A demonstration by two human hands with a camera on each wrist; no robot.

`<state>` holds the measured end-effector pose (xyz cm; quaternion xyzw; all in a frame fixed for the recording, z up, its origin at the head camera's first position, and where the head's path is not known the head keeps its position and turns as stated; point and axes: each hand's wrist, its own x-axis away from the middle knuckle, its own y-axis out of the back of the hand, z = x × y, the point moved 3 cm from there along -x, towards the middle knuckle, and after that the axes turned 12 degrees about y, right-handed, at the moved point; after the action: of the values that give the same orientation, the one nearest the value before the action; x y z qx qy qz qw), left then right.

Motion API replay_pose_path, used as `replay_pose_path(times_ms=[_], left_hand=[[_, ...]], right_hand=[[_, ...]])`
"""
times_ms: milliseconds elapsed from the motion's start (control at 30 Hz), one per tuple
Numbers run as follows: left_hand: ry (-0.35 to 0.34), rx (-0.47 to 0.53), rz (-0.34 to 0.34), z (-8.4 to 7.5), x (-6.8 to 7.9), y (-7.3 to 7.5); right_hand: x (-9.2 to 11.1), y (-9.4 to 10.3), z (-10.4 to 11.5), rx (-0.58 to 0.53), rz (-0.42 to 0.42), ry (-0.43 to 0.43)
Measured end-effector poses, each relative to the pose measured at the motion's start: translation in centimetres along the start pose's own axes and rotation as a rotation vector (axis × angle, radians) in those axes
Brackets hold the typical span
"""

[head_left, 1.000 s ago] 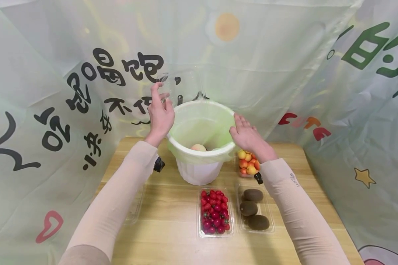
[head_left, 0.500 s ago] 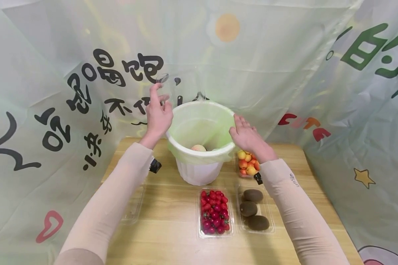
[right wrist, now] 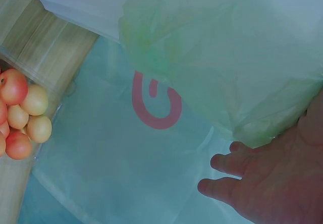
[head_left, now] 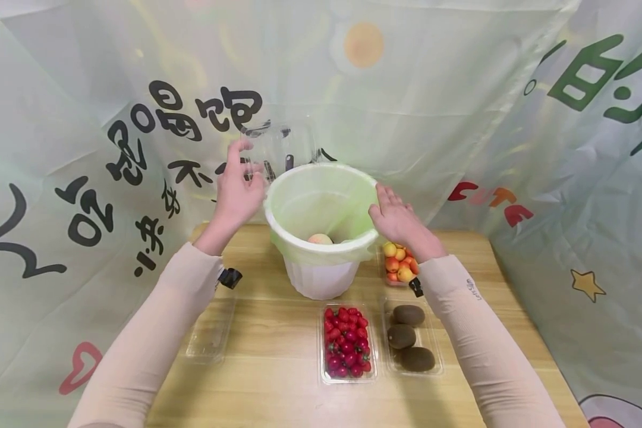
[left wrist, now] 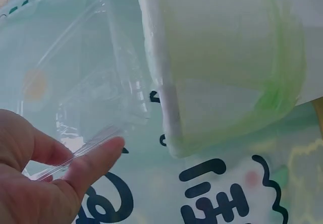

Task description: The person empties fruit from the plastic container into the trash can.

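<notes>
A white bin (head_left: 321,276) stands on the table, lined with a pale green plastic bag (left wrist: 275,72) folded over its rim. Down inside it lies a round peach-coloured fruit (head_left: 320,239); other contents are mostly hidden. Left of the rim, my left hand (head_left: 236,189) pinches the edge of a clear plastic box (left wrist: 96,82) between thumb and fingers. No fruit shows in this box, which is tilted above the bin's back left side. My right hand (head_left: 398,219) rests on the bin's right rim, its fingers (right wrist: 222,188) extended past the bag.
In front of the bin are a clear box of red strawberry-like and cherry-like fruit (head_left: 346,342) and a box with kiwis (head_left: 417,359). Small yellow-red fruits (head_left: 405,273) sit under my right forearm. Another clear tray (head_left: 208,333) lies at left. Printed cloth (head_left: 433,119) surrounds the table.
My left hand has moved left, carrying the clear plastic box away from over the bin's back rim. My right hand stays on the rim.
</notes>
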<state>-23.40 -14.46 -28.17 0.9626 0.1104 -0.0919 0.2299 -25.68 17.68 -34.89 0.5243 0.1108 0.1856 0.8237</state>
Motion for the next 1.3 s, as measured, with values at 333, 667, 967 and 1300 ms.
replay_pose_path(times_ms=[333,667,967,1300], left_hand=[[0.051,0.035,0.109,1.0,1.9,1.7],[0.098,0.089,0.133,1.6,4.8,3.8],[0.078,0.122,0.151,3.5,6.9,5.0],[0.047,0.092,0.175,6.2,9.4,4.9]], right_hand=[[0.0,0.0,-0.1,-0.009,0.000,-0.001],[-0.1,-0.1,0.0,-0.003,0.001,-0.005],[0.0,-0.1,-0.1,-0.002,0.001,-0.008],[-0.2,-0.1,-0.2,0.006,-0.004,-0.003]])
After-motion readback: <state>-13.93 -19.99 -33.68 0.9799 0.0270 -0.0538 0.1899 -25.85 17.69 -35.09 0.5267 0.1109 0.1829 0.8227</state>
